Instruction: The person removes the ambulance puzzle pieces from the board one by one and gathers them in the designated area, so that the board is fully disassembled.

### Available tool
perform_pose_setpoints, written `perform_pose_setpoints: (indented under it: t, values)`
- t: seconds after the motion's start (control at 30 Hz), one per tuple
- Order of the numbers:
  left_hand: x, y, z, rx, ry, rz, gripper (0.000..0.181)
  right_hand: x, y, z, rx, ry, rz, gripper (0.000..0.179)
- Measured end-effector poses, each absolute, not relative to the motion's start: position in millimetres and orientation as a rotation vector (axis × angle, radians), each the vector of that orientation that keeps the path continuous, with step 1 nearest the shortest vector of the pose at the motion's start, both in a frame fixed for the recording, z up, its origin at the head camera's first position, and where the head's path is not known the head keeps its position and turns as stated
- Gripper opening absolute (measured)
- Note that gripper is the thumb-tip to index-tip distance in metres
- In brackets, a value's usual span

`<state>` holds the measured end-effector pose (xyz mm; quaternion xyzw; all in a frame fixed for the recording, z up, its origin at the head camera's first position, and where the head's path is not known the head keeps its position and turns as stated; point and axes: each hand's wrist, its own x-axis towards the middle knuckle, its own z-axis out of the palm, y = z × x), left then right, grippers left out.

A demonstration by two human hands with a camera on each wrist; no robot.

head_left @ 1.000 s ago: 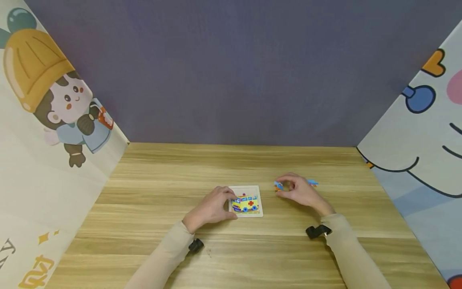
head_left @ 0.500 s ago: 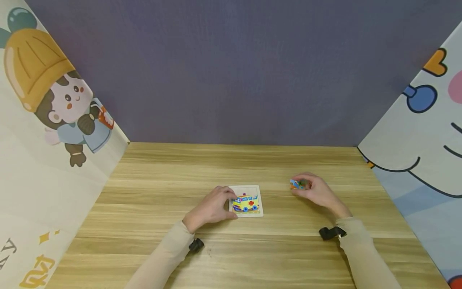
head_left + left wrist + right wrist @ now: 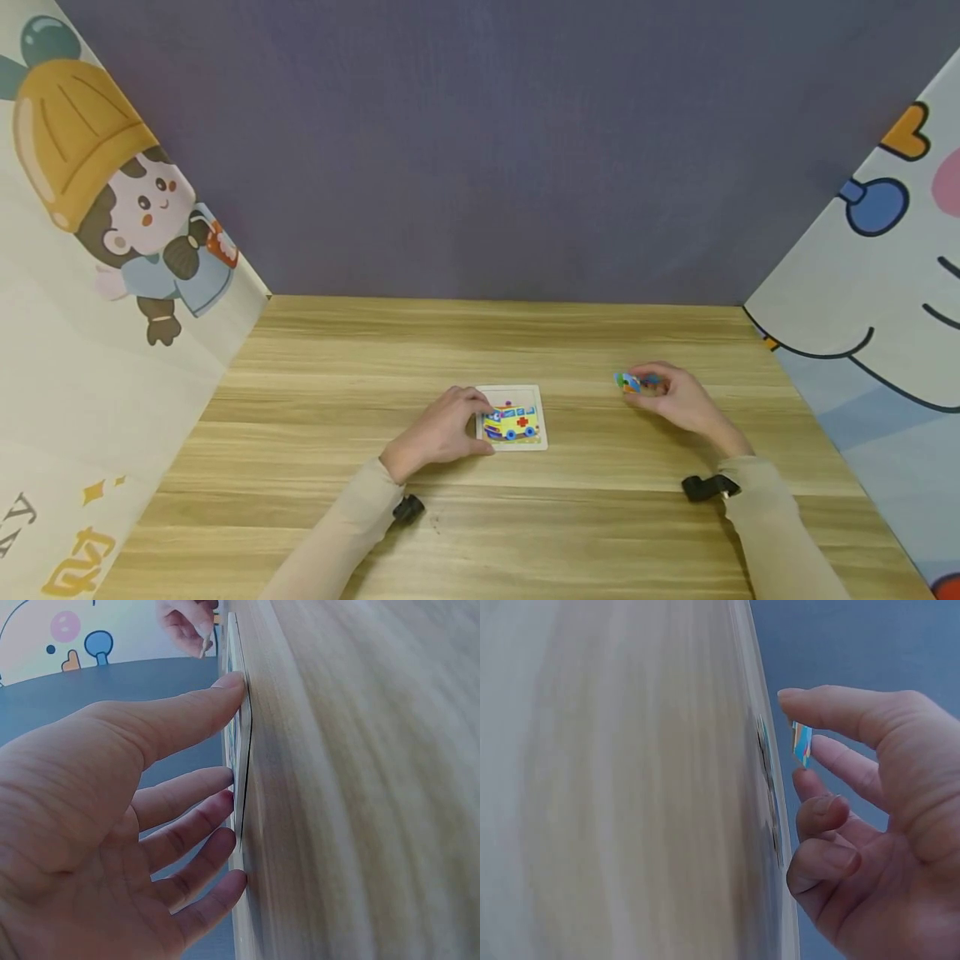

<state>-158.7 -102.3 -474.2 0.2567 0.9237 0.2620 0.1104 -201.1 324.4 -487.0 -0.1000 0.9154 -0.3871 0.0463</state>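
In the head view a flat ambulance picture puzzle in a pale square frame point(image 3: 545, 419) lies near the table's middle. My left hand point(image 3: 444, 427) rests at its left side; in the left wrist view the thumb touches the frame's near edge, the fingers spread along it. To the right, my right hand point(image 3: 678, 402) pinches a small blue and orange puzzle piece point(image 3: 802, 742) by its edges between thumb and finger, slightly above the table. More puzzle pieces point(image 3: 769, 787) lie flat beneath that hand, partly hidden by it in the head view.
The wood-grain table point(image 3: 480, 533) meets a dark blue-grey panel point(image 3: 480, 150) at the back. Panels with cartoon prints stand on the left point(image 3: 45, 358) and right point(image 3: 847, 275). Black wrist cameras sit on both sleeves.
My right hand has moved right, away from the framed puzzle, carrying the pinched puzzle piece over the loose pieces. The left hand and the frame have stayed put.
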Motion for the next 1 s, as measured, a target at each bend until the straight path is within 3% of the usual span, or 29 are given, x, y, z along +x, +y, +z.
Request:
perform_pose_setpoints:
  t: [1.0]
  values:
    - [-158, -102, -473, 0.750, 2.710, 0.783, 0.058, -207, 378, -486, -0.179, 2.868, -0.959, 0.057]
